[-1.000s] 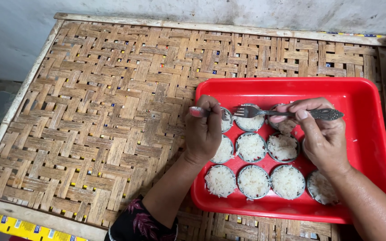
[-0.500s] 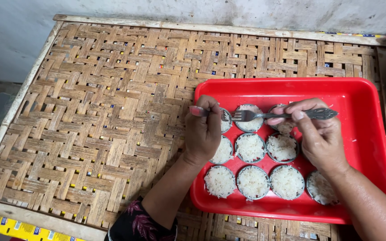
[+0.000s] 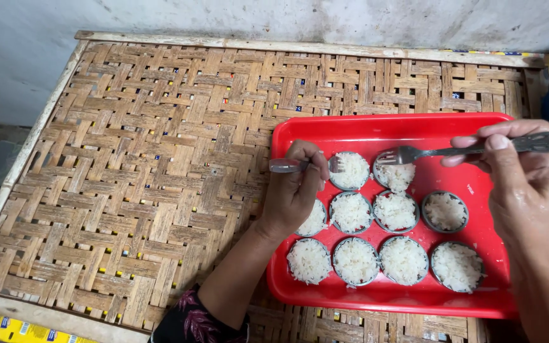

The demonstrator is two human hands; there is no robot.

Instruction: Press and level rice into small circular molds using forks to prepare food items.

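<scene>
A: How are the 2 hands set?
B: Left hand point(image 3: 297, 194) curled in a loose fist, forearm angled up from below. Right hand point(image 3: 528, 184) pinches fingers and thumb together, well apart.

Right hand point(image 3: 528, 184) has pulled back rightward and up, so its fork point(image 3: 471, 147) now has tines over the upper middle rice cup point(image 3: 394, 175). Left hand point(image 3: 297, 190) shifted slightly; its utensil point(image 3: 305, 165) now touches the upper left rice cup point(image 3: 351, 170).
</scene>
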